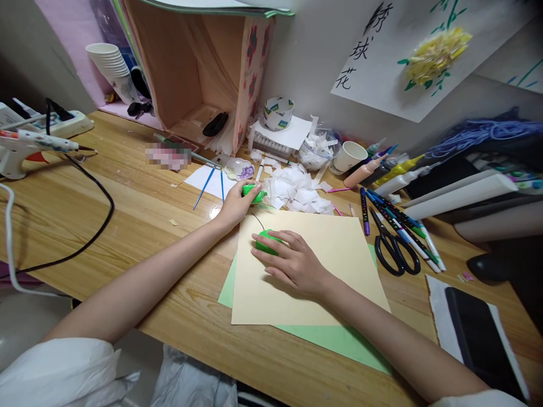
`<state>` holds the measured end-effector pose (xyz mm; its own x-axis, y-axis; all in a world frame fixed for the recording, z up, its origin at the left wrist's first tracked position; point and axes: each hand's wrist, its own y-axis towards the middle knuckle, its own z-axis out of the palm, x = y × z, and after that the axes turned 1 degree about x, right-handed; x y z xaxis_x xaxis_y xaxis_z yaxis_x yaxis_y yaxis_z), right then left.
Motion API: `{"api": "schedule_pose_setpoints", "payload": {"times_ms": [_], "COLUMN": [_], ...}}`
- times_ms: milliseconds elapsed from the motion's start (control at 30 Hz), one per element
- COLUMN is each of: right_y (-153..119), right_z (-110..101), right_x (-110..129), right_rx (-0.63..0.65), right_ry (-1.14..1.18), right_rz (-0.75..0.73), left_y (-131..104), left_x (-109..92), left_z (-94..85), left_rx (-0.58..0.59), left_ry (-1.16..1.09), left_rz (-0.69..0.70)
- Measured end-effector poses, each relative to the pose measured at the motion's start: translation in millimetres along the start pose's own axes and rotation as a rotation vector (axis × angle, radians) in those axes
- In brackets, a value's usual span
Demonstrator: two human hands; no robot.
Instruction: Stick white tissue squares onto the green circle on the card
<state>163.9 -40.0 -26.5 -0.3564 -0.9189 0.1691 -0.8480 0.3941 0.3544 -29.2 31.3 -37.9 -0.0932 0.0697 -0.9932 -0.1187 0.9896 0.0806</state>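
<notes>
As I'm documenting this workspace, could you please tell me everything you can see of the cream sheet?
The cream sheet looks like smooth, plain paper or thin card, four-sided with straight edges. It lies flat over a green sheet, which shows beyond its edges, on the wooden table. The right hand covers a bright green piece on it; whether fingers touch the paper is unclear. A thin dark line, drawn or loose, curves beyond that piece.

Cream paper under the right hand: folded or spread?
Spread: the cream paper lies flat over the green paper, no crease visible.
</notes>
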Motion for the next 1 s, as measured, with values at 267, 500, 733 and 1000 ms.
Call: {"api": "schedule_pose_setpoints", "payload": {"times_ms": [267,500,733,1000], "right_y": [-0.1,-2.2,-3.1,-0.6], "right_z": [0.3,3.3,5.4,2.4], "right_x": [-2.1,-0.9,-0.2,1.6], "right_rx": [-0.102,-0.13,-0.185,-0.176], "right_ry": [0.043,0.05,0.01,0.053], "right_rz": [-0.001,0.021,0.012,-0.021], "left_y": [0.7,-0.9,0.3,0.3], "left_x": [2.5,-1.3,0.5,-1.4], "left_z": [-0.4,-0.7,-1.1,-0.8], "left_rx": [0.007,0.004,0.012,0.007], "left_ry": [0.011,0.019,0.028,0.044], "left_rz": [0.013,-0.009,-0.01,0.003]}}
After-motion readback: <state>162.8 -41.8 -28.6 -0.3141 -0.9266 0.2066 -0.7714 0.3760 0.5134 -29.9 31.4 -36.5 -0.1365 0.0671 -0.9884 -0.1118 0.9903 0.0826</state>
